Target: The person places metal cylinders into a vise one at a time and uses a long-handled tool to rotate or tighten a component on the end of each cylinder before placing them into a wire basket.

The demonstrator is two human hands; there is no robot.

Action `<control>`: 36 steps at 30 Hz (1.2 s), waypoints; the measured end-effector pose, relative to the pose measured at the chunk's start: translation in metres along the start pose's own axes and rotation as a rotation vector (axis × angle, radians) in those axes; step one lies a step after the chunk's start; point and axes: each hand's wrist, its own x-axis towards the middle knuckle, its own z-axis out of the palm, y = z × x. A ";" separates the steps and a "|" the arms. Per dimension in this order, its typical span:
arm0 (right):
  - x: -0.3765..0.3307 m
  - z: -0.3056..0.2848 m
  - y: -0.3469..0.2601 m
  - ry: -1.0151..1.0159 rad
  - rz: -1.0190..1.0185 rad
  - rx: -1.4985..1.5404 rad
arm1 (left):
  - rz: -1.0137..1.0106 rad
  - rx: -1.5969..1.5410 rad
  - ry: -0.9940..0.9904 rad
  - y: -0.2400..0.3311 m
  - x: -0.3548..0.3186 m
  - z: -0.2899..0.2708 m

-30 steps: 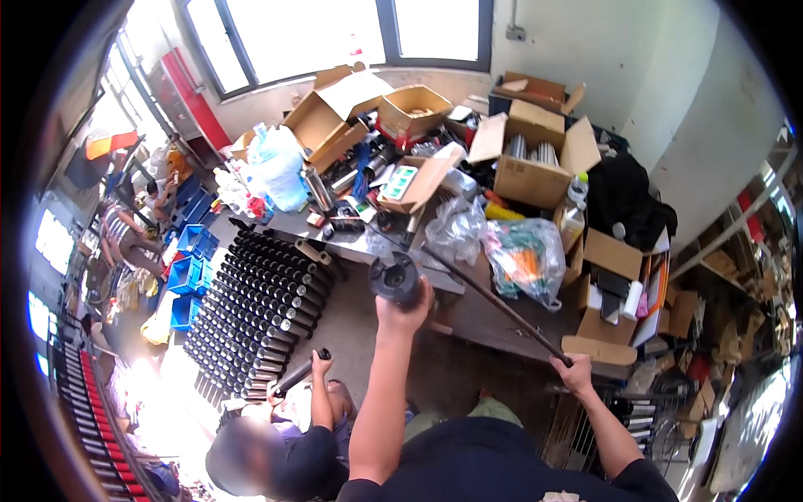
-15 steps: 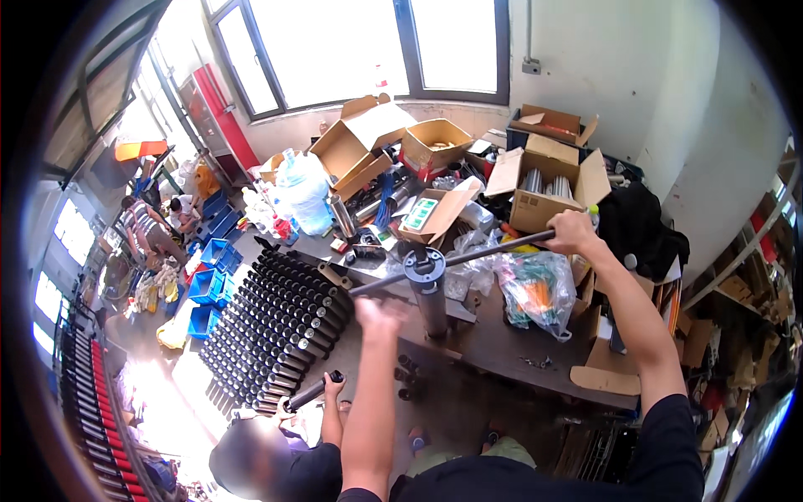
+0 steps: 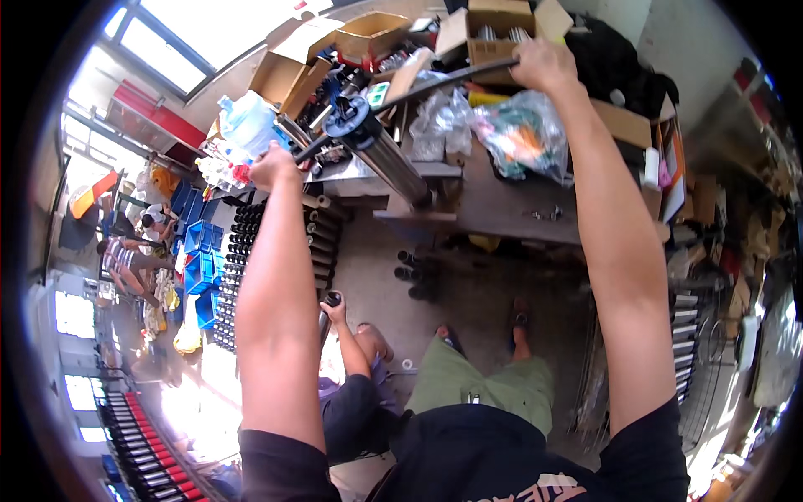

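Observation:
A long dark bar [image 3: 447, 79] slants across the top of a metal cylinder [image 3: 397, 167] that stands on the workbench. The cylinder carries a round dark flange [image 3: 349, 119] with holes at its upper end. My right hand [image 3: 545, 65] is wrapped round the bar's far right end, arm stretched out. At the other end, my left hand [image 3: 274, 166] is closed round the bar, left of the flange. Clear plastic bags [image 3: 523, 134] with orange and green contents lie on the bench between my arms.
Stacked black tubes [image 3: 322, 243] stand left of the bench. Beside my left arm, a co-worker's hand [image 3: 335, 308] holds a dark tube. Open cardboard boxes [image 3: 493, 46] and a blue water jug [image 3: 248, 125] crowd the back. Small metal parts [image 3: 544, 214] lie near the bench edge.
My left hand, open and blurred near the bar before, has closed on its left end. The view has shifted and tilted, and both my arms reach further forward.

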 end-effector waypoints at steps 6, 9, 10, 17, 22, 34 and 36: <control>-0.018 -0.035 -0.009 -0.064 0.117 0.004 | -0.128 -0.176 -0.020 0.010 -0.005 0.003; -0.034 -0.048 -0.011 -0.047 0.122 0.025 | -0.118 -0.219 -0.068 0.006 0.015 0.014; -0.042 -0.047 -0.003 -0.028 0.088 0.021 | -0.140 -0.253 -0.109 0.004 0.012 0.019; -0.032 -0.024 -0.002 -0.181 0.004 0.106 | -0.374 -0.530 -0.122 -0.033 0.002 -0.025; 0.028 0.026 0.068 0.111 -0.192 0.226 | -1.314 -1.030 -0.840 -0.091 -0.152 0.079; -0.359 0.167 0.084 0.211 0.461 0.801 | -0.456 -1.155 -1.297 0.023 -0.247 -0.119; -0.393 0.168 0.049 -0.508 0.903 0.777 | -0.434 -1.128 -1.293 0.047 -0.254 -0.123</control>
